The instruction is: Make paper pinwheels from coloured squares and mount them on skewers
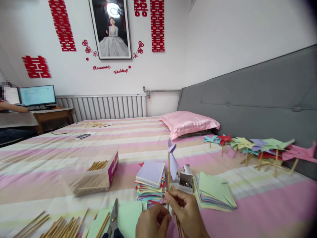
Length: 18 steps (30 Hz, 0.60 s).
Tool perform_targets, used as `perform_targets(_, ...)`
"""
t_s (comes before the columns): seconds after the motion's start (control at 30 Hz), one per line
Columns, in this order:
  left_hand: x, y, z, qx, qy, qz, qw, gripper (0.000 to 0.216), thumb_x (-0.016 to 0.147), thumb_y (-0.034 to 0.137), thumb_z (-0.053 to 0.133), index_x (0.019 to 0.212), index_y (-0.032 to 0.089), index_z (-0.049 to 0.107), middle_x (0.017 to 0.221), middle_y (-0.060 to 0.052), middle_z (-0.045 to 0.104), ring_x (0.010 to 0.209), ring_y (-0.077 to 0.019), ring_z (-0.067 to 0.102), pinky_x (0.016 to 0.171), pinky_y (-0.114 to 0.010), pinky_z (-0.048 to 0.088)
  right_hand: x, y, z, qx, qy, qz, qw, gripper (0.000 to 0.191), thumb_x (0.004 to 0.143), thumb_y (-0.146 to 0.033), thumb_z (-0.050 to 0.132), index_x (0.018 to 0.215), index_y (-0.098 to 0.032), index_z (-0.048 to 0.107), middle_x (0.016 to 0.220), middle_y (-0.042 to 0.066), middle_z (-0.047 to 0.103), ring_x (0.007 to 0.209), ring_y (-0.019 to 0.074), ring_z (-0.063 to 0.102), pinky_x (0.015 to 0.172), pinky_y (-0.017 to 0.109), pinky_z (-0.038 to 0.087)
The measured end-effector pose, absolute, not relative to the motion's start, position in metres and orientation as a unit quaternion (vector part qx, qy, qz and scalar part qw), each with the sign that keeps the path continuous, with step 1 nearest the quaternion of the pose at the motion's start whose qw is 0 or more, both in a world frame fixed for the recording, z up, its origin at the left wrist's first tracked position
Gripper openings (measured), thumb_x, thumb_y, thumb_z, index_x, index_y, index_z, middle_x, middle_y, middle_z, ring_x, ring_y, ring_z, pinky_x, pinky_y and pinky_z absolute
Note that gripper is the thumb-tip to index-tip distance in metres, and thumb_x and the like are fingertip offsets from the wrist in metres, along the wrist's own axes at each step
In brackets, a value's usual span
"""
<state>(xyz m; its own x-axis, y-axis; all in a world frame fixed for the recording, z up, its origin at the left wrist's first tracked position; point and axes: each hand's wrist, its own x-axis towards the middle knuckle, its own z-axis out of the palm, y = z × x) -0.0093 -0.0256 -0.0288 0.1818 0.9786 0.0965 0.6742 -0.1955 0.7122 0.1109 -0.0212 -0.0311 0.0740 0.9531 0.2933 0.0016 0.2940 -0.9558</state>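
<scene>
A purple paper pinwheel (173,165) stands upright on a thin wooden stick in front of me, seen nearly edge-on. My right hand (187,210) pinches the stick from the right. Lower down, the fingers of my left hand (153,220) close on the stick's bottom end. More loose sticks (178,228) show beneath my right hand. Just behind the hands are a stack of coloured paper squares (150,175) and a small box of metal pins (186,184). To the right lies a pile of cut paper squares (215,190), pale green on top.
Scissors (114,216) lie on green paper (130,211) at the front, beside scattered sticks (65,228). A clear plastic box (112,168) holds more sticks. Several finished pinwheels (276,145) lie by the grey headboard (260,96). A pink pillow (189,122) rests farther back; a person's arm (12,106) shows at a desk.
</scene>
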Motion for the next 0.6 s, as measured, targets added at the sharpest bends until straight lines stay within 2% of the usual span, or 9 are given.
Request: perform_targets(0.6,-0.0083,-0.0261,-0.0295,0.705,0.601,0.274,0.256,0.011,0.067,0.022,0.052,0.06,0.018,0.058,0.057,-0.003,0.066,0.053,-0.0152,0.057,0.05,-0.022,0.036,0.1121,-0.0203,-0.0313,-0.446,-0.559,0.378,0.587,0.028,0.074,-0.04,0.058,0.062,-0.015,0.064,0.054,0.001,0.055,0.047,0.0124,0.046,0.044,0.021,0.037)
